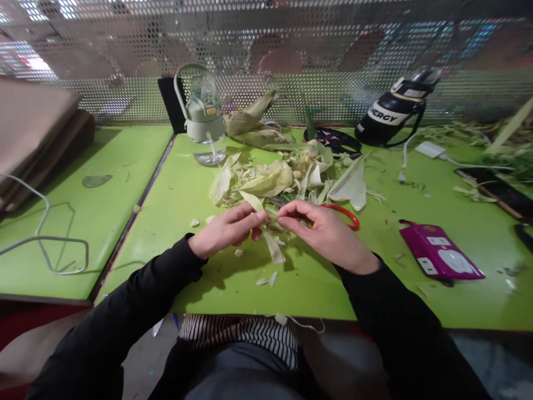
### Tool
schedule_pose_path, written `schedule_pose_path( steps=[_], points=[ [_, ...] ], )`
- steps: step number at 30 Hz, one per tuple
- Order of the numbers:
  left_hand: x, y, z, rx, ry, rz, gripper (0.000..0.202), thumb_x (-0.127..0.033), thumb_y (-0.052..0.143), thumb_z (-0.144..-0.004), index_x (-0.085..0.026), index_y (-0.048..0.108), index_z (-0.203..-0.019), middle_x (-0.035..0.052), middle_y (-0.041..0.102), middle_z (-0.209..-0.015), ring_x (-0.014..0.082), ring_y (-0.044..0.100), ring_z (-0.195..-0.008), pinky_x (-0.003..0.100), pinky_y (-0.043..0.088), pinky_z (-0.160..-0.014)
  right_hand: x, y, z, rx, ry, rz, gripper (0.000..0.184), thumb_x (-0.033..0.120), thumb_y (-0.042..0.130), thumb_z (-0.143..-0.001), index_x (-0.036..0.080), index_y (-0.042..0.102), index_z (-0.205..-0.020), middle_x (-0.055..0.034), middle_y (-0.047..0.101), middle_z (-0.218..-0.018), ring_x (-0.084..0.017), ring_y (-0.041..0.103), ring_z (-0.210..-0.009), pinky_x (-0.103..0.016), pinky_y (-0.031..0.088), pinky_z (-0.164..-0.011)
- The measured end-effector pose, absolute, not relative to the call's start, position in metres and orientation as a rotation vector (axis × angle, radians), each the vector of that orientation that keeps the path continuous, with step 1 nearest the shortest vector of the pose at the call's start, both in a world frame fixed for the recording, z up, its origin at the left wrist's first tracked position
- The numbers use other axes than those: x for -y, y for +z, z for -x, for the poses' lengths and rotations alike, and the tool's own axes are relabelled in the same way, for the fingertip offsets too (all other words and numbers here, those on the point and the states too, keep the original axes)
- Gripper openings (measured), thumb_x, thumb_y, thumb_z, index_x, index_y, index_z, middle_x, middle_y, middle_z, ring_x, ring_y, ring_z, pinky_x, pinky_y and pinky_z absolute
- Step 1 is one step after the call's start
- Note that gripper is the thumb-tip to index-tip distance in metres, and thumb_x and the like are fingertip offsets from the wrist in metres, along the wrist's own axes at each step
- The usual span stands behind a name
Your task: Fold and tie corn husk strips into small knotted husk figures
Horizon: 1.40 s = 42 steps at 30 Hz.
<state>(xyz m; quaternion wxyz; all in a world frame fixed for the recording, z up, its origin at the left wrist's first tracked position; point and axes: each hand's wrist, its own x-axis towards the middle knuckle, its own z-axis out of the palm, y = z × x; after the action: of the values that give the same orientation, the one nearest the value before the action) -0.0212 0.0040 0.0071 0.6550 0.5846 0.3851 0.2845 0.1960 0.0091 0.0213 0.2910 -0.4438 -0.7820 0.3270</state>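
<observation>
My left hand (233, 226) is closed on a pale corn husk strip (273, 248), whose upper end sticks up past the fingers and whose lower end hangs over the green table. Close by on the right, my right hand (327, 233) makes a pinch with thumb and forefinger; what sits between those fingertips is too small to make out. Behind both hands lies a loose heap of corn husks (272, 179), pale yellow and green. A red scissors handle (352, 216) shows just beyond my right hand, its blades partly covered by husks.
A clear water bottle (207, 125) and a tilted black bottle (389, 111) stand along the perforated metal screen (291, 50). To the right lie a purple power strip (441, 254), a white cable and a phone (499, 191). Brown paper bags (33, 133) occupy the left.
</observation>
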Motion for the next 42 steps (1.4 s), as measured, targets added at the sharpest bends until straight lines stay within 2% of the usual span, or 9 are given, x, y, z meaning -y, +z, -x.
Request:
schedule_pose_path(
  steps=[5, 9, 15, 19, 22, 27, 33, 35, 42],
  points=[
    [-0.004, 0.007, 0.017, -0.907, 0.685, -1.224, 0.024, -0.041, 0.058, -0.093, -0.017, 0.056, -0.093, -0.0043, 0.057, -0.071, 0.0024, 0.03, -0.044, 0.021, 0.021, -0.041, -0.01, 0.019, -0.194, 2.068, 0.815, 1.159, 0.018, 0.037, 0.061, -0.093, 0.021, 0.065, -0.086, -0.0021, 0.071, -0.083, -0.016, 0.064, -0.074, -0.029, 0.051, -0.069],
    [-0.005, 0.007, 0.018, -0.869, 0.593, -1.184, 0.029, -0.044, 0.063, -0.09, -0.016, 0.058, -0.086, -0.0035, 0.062, -0.067, 0.0022, 0.029, -0.041, 0.02, 0.019, -0.04, -0.01, 0.019, -0.192, 2.076, 0.788, 1.141, 0.019, 0.039, 0.062, -0.093, 0.021, 0.064, -0.086, -0.0013, 0.07, -0.082, -0.016, 0.063, -0.073, -0.029, 0.05, -0.067],
    [-0.007, 0.008, 0.019, -0.835, 0.477, -1.116, 0.034, -0.042, 0.058, -0.092, -0.014, 0.063, -0.073, -0.0047, 0.052, -0.048, 0.0035, 0.023, -0.037, 0.022, 0.014, -0.04, -0.008, 0.019, -0.192, 2.049, 0.582, 1.173, 0.015, 0.034, 0.06, -0.095, 0.022, 0.062, -0.086, -0.0009, 0.069, -0.083, -0.016, 0.063, -0.074, -0.029, 0.05, -0.068],
    [-0.008, 0.005, 0.018, -0.81, 0.563, -1.031, 0.033, -0.045, 0.062, -0.089, -0.014, 0.065, -0.08, -0.0041, 0.055, -0.057, 0.003, 0.024, -0.04, 0.021, 0.014, -0.04, -0.011, 0.017, -0.194, 2.001, 0.518, 1.165, 0.013, 0.034, 0.063, -0.093, 0.023, 0.063, -0.087, -0.0006, 0.07, -0.083, -0.016, 0.063, -0.073, -0.029, 0.05, -0.066],
    [-0.006, 0.002, 0.016, -0.794, 0.623, -0.997, 0.043, -0.055, 0.056, -0.092, -0.014, 0.066, -0.082, -0.0033, 0.055, -0.061, 0.0029, 0.024, -0.042, 0.02, 0.015, -0.04, -0.012, 0.014, -0.193, 2.009, 0.493, 1.178, 0.012, 0.033, 0.063, -0.094, 0.022, 0.064, -0.088, -0.0007, 0.07, -0.082, -0.016, 0.063, -0.072, -0.029, 0.05, -0.065],
    [0.0, 0.003, 0.016, -0.845, 0.551, -1.049, 0.048, -0.051, 0.061, -0.09, -0.014, 0.057, -0.06, -0.0045, 0.046, -0.05, 0.0022, 0.022, -0.039, 0.021, 0.014, -0.039, -0.009, 0.012, -0.188, 2.038, 0.551, 1.14, 0.012, 0.028, 0.061, -0.095, 0.02, 0.062, -0.086, -0.001, 0.071, -0.083, -0.015, 0.065, -0.075, -0.029, 0.05, -0.07],
    [-0.001, 0.008, 0.016, -0.737, 0.465, -1.041, 0.028, -0.036, 0.055, -0.092, -0.013, 0.069, -0.085, -0.0046, 0.052, -0.054, 0.0027, 0.024, -0.039, 0.02, 0.014, -0.04, -0.008, 0.013, -0.188, 2.044, 0.479, 1.139, 0.01, 0.027, 0.059, -0.096, 0.021, 0.06, -0.089, -0.0006, 0.067, -0.085, -0.015, 0.062, -0.076, -0.029, 0.049, -0.069],
    [-0.001, 0.008, 0.015, -0.749, 0.477, -1.025, 0.028, -0.035, 0.056, -0.092, -0.011, 0.069, -0.085, -0.0037, 0.054, -0.056, 0.0027, 0.026, -0.04, 0.02, 0.017, -0.04, -0.01, 0.011, -0.189, 2.027, 0.452, 1.134, 0.01, 0.028, 0.059, -0.096, 0.021, 0.059, -0.09, -0.0007, 0.067, -0.085, -0.016, 0.063, -0.078, -0.03, 0.05, -0.071],
    [-0.006, 0.009, 0.015, -0.772, 0.844, -0.874, 0.027, -0.03, 0.05, -0.098, -0.011, 0.065, -0.086, -0.0035, 0.055, -0.065, 0.0004, 0.033, -0.042, 0.015, 0.02, -0.04, -0.009, 0.005, -0.191, 2.046, 0.355, 1.094, 0.015, 0.033, 0.057, -0.097, 0.021, 0.063, -0.104, -0.0073, 0.065, -0.109, -0.023, 0.062, -0.103, -0.042, 0.052, -0.091]
  ],
)
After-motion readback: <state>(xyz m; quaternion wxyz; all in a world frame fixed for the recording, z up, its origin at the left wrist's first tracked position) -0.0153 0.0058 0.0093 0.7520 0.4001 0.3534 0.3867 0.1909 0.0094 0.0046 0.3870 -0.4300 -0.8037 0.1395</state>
